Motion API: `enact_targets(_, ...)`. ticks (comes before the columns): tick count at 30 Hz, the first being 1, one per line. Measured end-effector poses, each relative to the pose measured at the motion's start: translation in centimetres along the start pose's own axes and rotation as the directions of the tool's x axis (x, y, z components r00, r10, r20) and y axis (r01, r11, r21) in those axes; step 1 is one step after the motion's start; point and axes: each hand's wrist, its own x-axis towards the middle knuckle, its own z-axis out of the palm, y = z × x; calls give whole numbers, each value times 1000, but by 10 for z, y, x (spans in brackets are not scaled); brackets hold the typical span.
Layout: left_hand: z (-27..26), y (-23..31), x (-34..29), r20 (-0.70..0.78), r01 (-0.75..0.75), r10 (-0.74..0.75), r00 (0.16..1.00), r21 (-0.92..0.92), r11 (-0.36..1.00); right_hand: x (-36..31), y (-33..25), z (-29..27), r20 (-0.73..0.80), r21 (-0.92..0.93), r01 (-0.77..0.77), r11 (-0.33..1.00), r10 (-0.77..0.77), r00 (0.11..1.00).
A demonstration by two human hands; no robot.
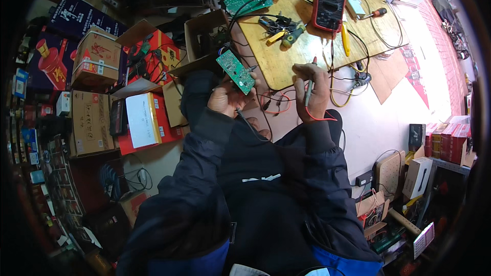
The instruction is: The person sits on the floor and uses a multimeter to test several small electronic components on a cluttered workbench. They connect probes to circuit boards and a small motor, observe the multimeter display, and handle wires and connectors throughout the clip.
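My left hand (225, 98) grips a small green circuit board (235, 71) by its lower edge, tilted above my lap. A dark lead (250, 123) comes out from beneath that hand; whatever its far end joins is hidden by the palm and board. To the right, my right hand (318, 89) closes around a slim grey test probe (309, 93), and a red lead trails from it over the wrist. The two hands are apart, just off the table's near edge. Beyond them a red-and-black multimeter (329, 0) rests on the wooden table.
On the table (276, 66) lie more green boards (249, 2), a screwdriver (293, 36), tangled black clips (279, 23) and an orange-handled tool (378, 13). Cartons (92, 122) crowd my left. Loose cables (279, 103) hang below the table edge; boxes (417, 176) stand at right.
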Motion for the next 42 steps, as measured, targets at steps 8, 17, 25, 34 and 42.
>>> enact_targets(8, 2, -2, -1, 47, -1, 1, 999, 0, 1000, 0, 2, -1, 31, 9, 0, 1000, 0, 1000)
enact_targets(17, 37, -18, -1, -1, -121, 128, 992, 319, 940, 0, -27, -12, 150, 215, -184, 959, 154, 977)
enact_targets(25, 64, -39, -12, -75, -167, 233, 970, 492, 854, -25, -64, -8, 412, 456, -469, 756, 288, 865)
enact_targets(34, 58, -39, -29, -1, -228, 260, 966, 480, 847, -19, -82, -19, 561, 627, -620, 471, 279, 779)
enact_targets(42, 74, -40, -37, 26, -249, 264, 964, 439, 863, -16, -95, -24, 532, 643, -620, 449, 321, 784)
